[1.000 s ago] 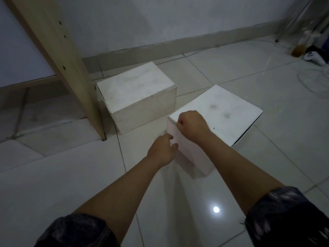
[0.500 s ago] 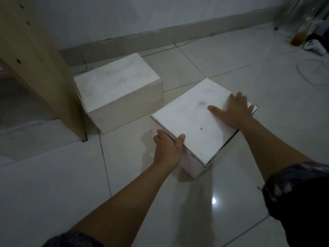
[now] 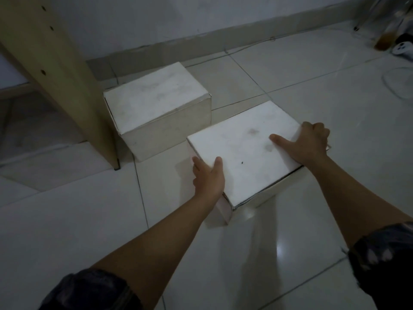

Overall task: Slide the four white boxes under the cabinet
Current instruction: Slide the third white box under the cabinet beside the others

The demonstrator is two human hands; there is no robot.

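Observation:
Two white boxes are in view on the tiled floor. The nearer white box (image 3: 243, 151) sits at an angle in the middle of the view. My left hand (image 3: 209, 177) grips its near left edge, thumb on top. My right hand (image 3: 309, 142) holds its far right corner, thumb across the lid and fingers curled over the edge. The second white box (image 3: 156, 108) stands just behind it, against the wooden side panel of the cabinet (image 3: 58, 70). The space under the cabinet lies to the left of that panel.
A grey skirting board runs along the wall at the back. At the far right stand a brown bottle (image 3: 385, 40), a white device (image 3: 402, 49) and a thin loop of cable (image 3: 395, 82). A cable runs along the floor by the wall.
My right hand has moved from flat on the lid to gripping the box's far right corner. My left hand stays on the near left edge. The view has shifted, bringing the cabinet panel further into frame.

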